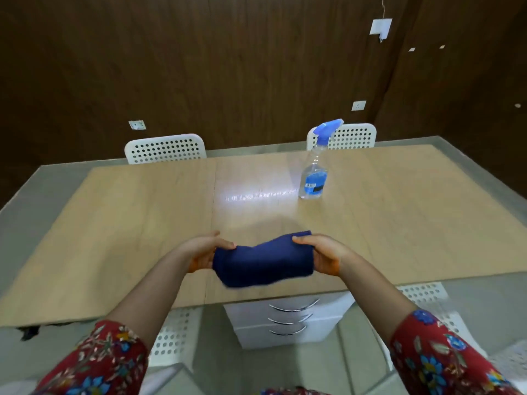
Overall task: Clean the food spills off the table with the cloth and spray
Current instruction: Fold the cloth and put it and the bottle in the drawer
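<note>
A folded dark blue cloth (263,260) hangs between my two hands above the near part of the light wooden table (114,223). My left hand (204,253) grips its left end, thumb on top. My right hand (320,256) grips its right end the same way. A clear spray bottle (313,173) with blue liquid and a blue trigger head stands upright on the table, farther back and right of centre, apart from both hands. No food spill shows on the tabletop; a glare patch lies left of the bottle.
Two white perforated chairs (165,149) (353,136) stand at the table's far side against a dark wooden wall. A white drawer unit (288,320) sits under the near edge, with more white perforated chairs (174,334) (427,295) beside it.
</note>
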